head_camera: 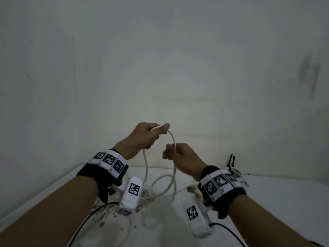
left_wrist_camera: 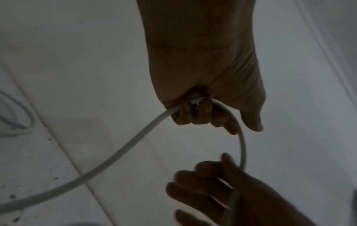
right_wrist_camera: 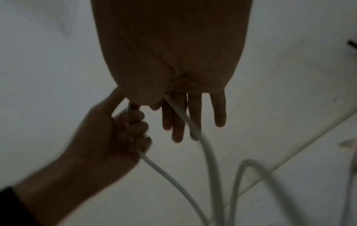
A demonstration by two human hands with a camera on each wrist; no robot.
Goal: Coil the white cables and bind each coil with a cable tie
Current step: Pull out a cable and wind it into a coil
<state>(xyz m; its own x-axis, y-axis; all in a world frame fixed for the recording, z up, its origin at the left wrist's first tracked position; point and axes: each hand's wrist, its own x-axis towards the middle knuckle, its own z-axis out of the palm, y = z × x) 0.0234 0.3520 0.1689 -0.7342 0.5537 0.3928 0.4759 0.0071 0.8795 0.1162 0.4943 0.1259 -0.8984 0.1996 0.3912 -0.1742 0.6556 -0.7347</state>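
White cable (head_camera: 173,138) arcs between 2 raised hands above a white table (head_camera: 277,196) set against a pale wall (head_camera: 178,50). At 11 o'clock from the frame's centre of action, the left hand (head_camera: 145,135) is fisted around the cable, thumb laid over the top; the left wrist view shows its fingers (left_wrist_camera: 201,111) curled tight on the cable (left_wrist_camera: 135,137), which leaves the fist on both sides. At 4 o'clock from it, the right hand (head_camera: 183,157) takes the same strand. In the right wrist view the thumb presses the cable (right_wrist_camera: 185,117) against the fingers (right_wrist_camera: 195,113), which hang nearly straight and close together; how firm that pinch is cannot be told.

From the hands, 2 lengths drop to the table and lie in loose loops at 6 o'clock, not yet gathered into a coil. At 3 o'clock, against the wall, a second white cable bundle (head_camera: 237,173) rests on the table with black cable ties (head_camera: 231,161) standing up from it.

Both wrists carry black straps with white blocks printed with square black-and-white marker patterns (head_camera: 109,160); no readable words or brand names show. Brown specks and stains (head_camera: 192,189) mark the table under the hands. Both wrist views are dim.
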